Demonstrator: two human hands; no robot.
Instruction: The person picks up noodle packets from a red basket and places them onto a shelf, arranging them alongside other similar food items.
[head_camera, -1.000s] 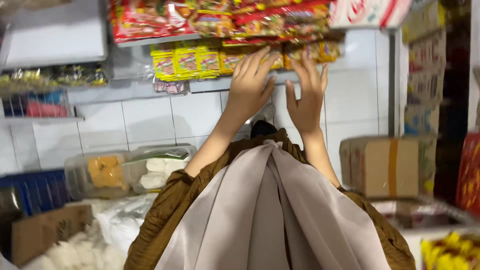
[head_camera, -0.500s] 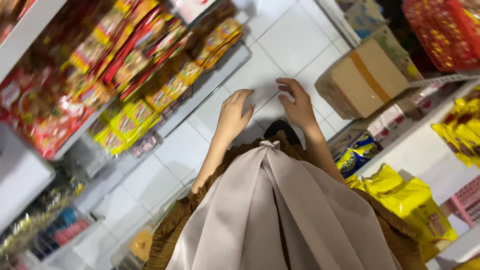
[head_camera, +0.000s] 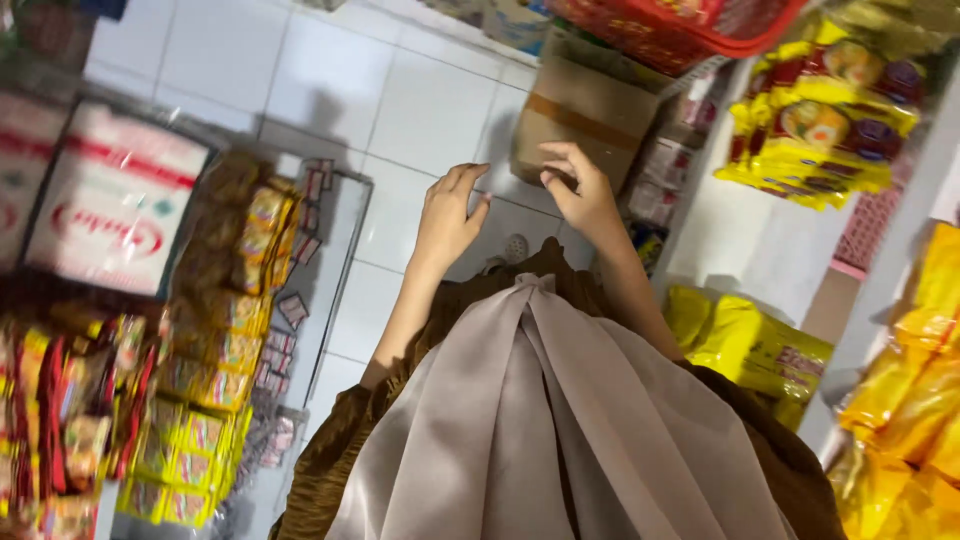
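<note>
Both my hands are raised in front of a white tiled wall (head_camera: 420, 100). My left hand (head_camera: 448, 215) is held with fingers loosely apart and holds nothing. My right hand (head_camera: 580, 190) has curled fingers near the lower corner of a brown cardboard box (head_camera: 580, 115); whether it touches the box I cannot tell. A beige scarf (head_camera: 560, 430) over brown sleeves fills the lower middle of the view. The whole view is strongly tilted.
Hanging strips of yellow and red snack packets (head_camera: 220, 340) fill the left. A white sack with red print (head_camera: 110, 205) sits at the upper left. Yellow packets (head_camera: 820, 120) hang at the upper right, more yellow bags (head_camera: 750, 345) lie lower right, and a red basket (head_camera: 680, 25) sits above.
The view has rolled further, so the shelves now run down the left. My hands have come away from the packets and now sit near the cardboard box.
</note>
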